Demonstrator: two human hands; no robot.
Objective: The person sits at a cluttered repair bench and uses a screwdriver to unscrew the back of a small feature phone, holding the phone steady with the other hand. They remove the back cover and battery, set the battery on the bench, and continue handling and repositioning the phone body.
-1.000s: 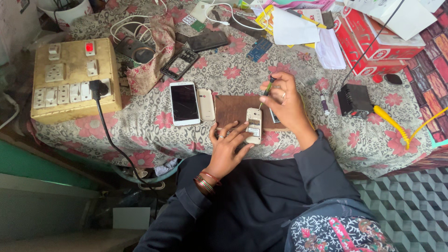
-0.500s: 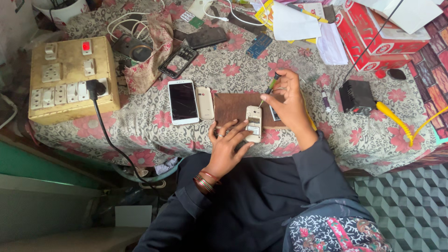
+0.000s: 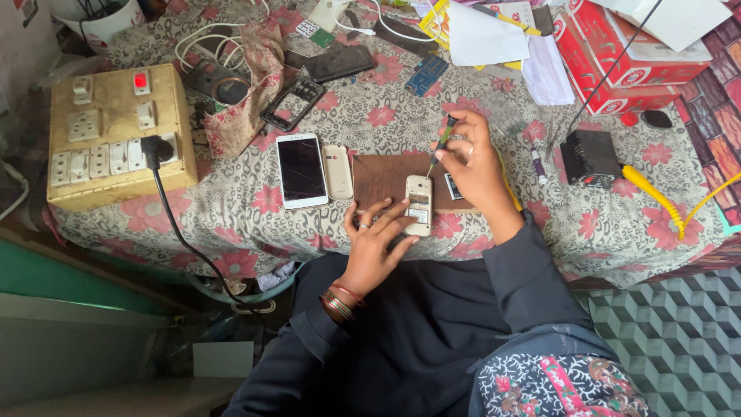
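steadying a small white phone (image 3: 418, 205) on a brown board (image 3: 390, 179), the left hand (image 3: 376, 247) lies flat, fingers spread, gripping nothing. the right hand (image 3: 472, 158) pinches a slim green-handled screwdriver (image 3: 441, 144), tip on the phone, more upright than a moment ago. beyond, on the floral-clothed table (image 3: 370, 123), sits a red cardboard box (image 3: 617, 66) under papers.

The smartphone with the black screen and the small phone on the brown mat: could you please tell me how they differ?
The smartphone is larger and lies screen-up, untouched, on the floral cloth; the small phone is narrower and lies on the brown mat. The left hand steadies the small phone while the right hand sets a screwdriver to its top; no tool is near the smartphone. Both are pale-cased and lie flat, lengthwise.
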